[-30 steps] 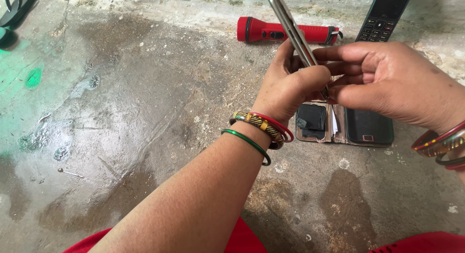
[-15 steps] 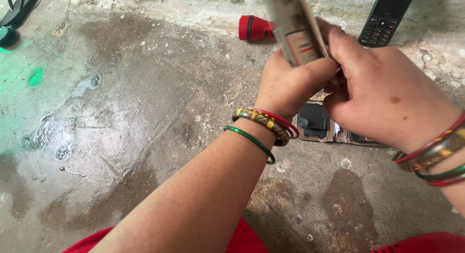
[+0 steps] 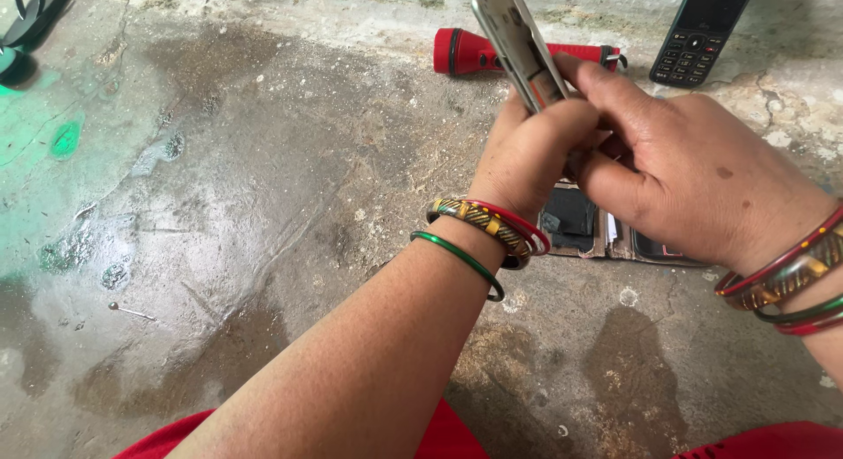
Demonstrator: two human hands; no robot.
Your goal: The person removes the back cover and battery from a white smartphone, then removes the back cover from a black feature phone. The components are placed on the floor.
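My left hand [image 3: 531, 151] and my right hand [image 3: 694, 173] both grip a thin silver phone [image 3: 518, 42], held edge-up and tilted above the floor. The right hand's fingers press on its lower part. Both wrists wear red, green and patterned bangles [image 3: 487, 226]. Under the hands an open brown wallet-style case [image 3: 597, 231] lies flat, partly hidden by them.
A red flashlight [image 3: 465, 53] lies on the stained concrete floor [image 3: 263, 204] behind the hands. A black keypad phone [image 3: 698, 33] lies at the top right. A dark sandal [image 3: 31, 15] sits at the top left. A small nail [image 3: 130, 311] lies at left. Red cloth [image 3: 448, 437] shows at the bottom.
My right hand has closed over the phone's lower part and then eased downward. The phone has tipped a little and stays in both hands.
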